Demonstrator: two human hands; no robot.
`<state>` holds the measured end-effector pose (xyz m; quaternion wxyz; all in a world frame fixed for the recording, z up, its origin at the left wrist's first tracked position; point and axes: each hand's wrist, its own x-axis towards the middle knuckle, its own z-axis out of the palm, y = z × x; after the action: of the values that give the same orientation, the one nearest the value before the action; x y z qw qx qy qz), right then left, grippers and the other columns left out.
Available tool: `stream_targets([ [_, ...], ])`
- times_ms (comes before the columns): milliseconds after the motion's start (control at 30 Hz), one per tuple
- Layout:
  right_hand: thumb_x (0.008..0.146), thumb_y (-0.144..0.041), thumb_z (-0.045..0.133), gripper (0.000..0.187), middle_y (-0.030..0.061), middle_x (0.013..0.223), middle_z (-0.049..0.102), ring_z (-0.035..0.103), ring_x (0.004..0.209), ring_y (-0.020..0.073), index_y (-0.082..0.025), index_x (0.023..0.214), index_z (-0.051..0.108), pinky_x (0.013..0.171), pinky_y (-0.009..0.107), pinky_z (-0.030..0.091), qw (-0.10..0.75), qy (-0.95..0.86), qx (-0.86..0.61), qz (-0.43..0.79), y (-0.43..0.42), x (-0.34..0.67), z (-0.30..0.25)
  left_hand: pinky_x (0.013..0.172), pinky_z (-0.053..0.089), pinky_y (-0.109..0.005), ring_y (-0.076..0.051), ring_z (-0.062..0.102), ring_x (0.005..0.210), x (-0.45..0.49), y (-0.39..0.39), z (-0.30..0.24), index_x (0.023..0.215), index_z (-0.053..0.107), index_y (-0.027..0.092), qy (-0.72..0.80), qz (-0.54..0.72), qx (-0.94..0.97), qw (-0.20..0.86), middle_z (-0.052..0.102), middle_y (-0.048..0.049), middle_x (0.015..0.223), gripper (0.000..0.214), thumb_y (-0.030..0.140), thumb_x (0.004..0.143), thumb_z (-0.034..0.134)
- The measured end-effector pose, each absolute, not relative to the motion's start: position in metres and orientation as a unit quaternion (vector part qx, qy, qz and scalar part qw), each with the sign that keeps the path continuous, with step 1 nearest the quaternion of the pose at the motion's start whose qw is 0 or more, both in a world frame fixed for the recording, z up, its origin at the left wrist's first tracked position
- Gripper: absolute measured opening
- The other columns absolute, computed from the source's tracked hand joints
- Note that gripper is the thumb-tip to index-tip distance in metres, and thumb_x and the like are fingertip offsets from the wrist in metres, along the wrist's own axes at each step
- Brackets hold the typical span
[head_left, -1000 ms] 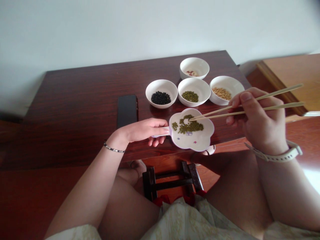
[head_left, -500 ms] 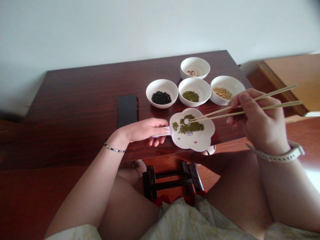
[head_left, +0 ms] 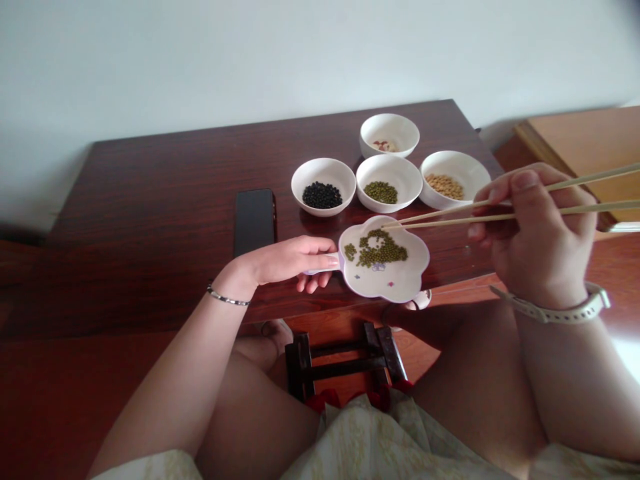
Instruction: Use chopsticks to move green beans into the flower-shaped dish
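Broadly, the counter [head_left: 165, 200], dark reddish wood with a smooth, streaky grain, spreads under and beyond the left fingers [head_left: 320, 245]. These are closed around the thin handle of the dish [head_left: 407, 280], which lies just right of them: glossy white, lilac-rimmed and scalloped like a flower. Whether its base touches the counter I cannot tell.

Beyond the dish, ahead and right of the left fingers, sit four bowls [head_left: 390, 167], round, white and smooth; the rightmost is just beside the right fingers [head_left: 527, 180]. Left of the left fingers and slightly ahead lies the phone [head_left: 255, 217], a flat black slab.

Pinched in the right fingers are two chopsticks [head_left: 450, 221], pale, slender and wooden-looking, their tips close together over the dish's far side.

Smallest are the beans: yellow [head_left: 444, 187] nearest the right fingers, shiny black [head_left: 321, 195] ahead of the left, and tiny round green beans [head_left: 383, 252] patched across the dish.
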<state>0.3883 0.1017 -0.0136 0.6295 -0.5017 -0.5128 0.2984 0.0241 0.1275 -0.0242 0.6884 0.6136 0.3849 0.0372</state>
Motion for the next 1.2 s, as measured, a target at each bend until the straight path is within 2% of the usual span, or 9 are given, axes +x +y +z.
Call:
stream_targets([
  [133, 0.099, -0.058, 0.105, 0.047, 0.0033, 0.073, 0.069, 0.055, 0.044, 0.0145, -0.027, 0.075, 0.08, 0.03, 0.028, 0.033, 0.7, -0.488, -0.458, 0.248, 0.112, 0.384, -0.017, 0.065, 0.057, -0.025, -0.014, 0.068, 0.073, 0.024, 0.128, -0.027, 0.113, 0.072, 0.02, 0.385, 0.036, 0.614, 0.688, 0.078, -0.0007, 0.092, 0.039, 0.056, 0.127, 0.079],
  [267, 0.099, -0.053, 0.105, 0.043, 0.0048, 0.076, 0.071, 0.055, 0.044, 0.0145, -0.027, 0.074, 0.082, 0.029, 0.028, 0.033, 0.709, -0.483, -0.452, 0.244, 0.113, 0.384, -0.018, 0.065, 0.057, -0.025, -0.013, 0.068, 0.073, 0.024, 0.128, -0.028, 0.112, 0.072, 0.02, 0.388, 0.037, 0.615, 0.685, 0.078, -0.0006, 0.092, 0.037, 0.053, 0.128, 0.078],
  [400, 0.101, -0.056, 0.106, 0.043, 0.0031, 0.078, 0.073, 0.058, 0.044, 0.0145, -0.026, 0.08, 0.083, 0.031, 0.027, 0.037, 0.641, -0.501, -0.487, 0.317, 0.104, 0.387, -0.015, 0.064, 0.056, -0.025, -0.013, 0.068, 0.071, 0.024, 0.128, -0.027, 0.111, 0.072, 0.02, 0.382, 0.04, 0.618, 0.686, 0.079, -0.001, 0.093, 0.039, 0.054, 0.128, 0.079],
  [567, 0.107, -0.058, 0.104, 0.043, 0.0011, 0.083, 0.075, 0.066, 0.051, 0.0126, -0.024, 0.088, 0.086, 0.04, 0.022, 0.049, 0.561, -0.527, -0.516, 0.377, 0.096, 0.389, -0.014, 0.064, 0.055, -0.026, -0.013, 0.067, 0.071, 0.024, 0.128, -0.025, 0.112, 0.072, 0.02, 0.381, 0.038, 0.619, 0.686, 0.08, -0.0015, 0.095, 0.038, 0.053, 0.13, 0.076],
  [733, 0.115, -0.054, 0.097, 0.045, 0.0011, 0.074, 0.074, 0.07, 0.051, 0.0132, -0.024, 0.085, 0.082, 0.042, 0.019, 0.048, 0.534, -0.555, -0.515, 0.375, 0.097, 0.388, -0.013, 0.064, 0.054, -0.026, -0.013, 0.069, 0.072, 0.023, 0.128, -0.027, 0.115, 0.073, 0.02, 0.381, 0.035, 0.616, 0.688, 0.079, -0.0013, 0.097, 0.035, 0.052, 0.13, 0.074],
  [967, 0.115, -0.058, 0.098, 0.049, 0.0002, 0.066, 0.071, 0.069, 0.05, 0.0135, -0.024, 0.085, 0.081, 0.044, 0.019, 0.048, 0.53, -0.559, -0.52, 0.368, 0.098, 0.387, -0.013, 0.064, 0.053, -0.026, -0.013, 0.068, 0.071, 0.024, 0.128, -0.027, 0.114, 0.072, 0.02, 0.382, 0.035, 0.617, 0.688, 0.079, -0.001, 0.096, 0.036, 0.053, 0.129, 0.075],
  [1200, 0.115, -0.049, 0.097, 0.039, 0.0022, 0.075, 0.076, 0.07, 0.051, 0.0143, -0.024, 0.088, 0.083, 0.041, 0.02, 0.046, 0.545, -0.536, -0.529, 0.369, 0.098, 0.389, -0.012, 0.064, 0.053, -0.026, -0.013, 0.068, 0.071, 0.026, 0.127, -0.023, 0.11, 0.071, 0.021, 0.387, 0.036, 0.614, 0.687, 0.079, -0.0006, 0.094, 0.043, 0.059, 0.123, 0.084],
])
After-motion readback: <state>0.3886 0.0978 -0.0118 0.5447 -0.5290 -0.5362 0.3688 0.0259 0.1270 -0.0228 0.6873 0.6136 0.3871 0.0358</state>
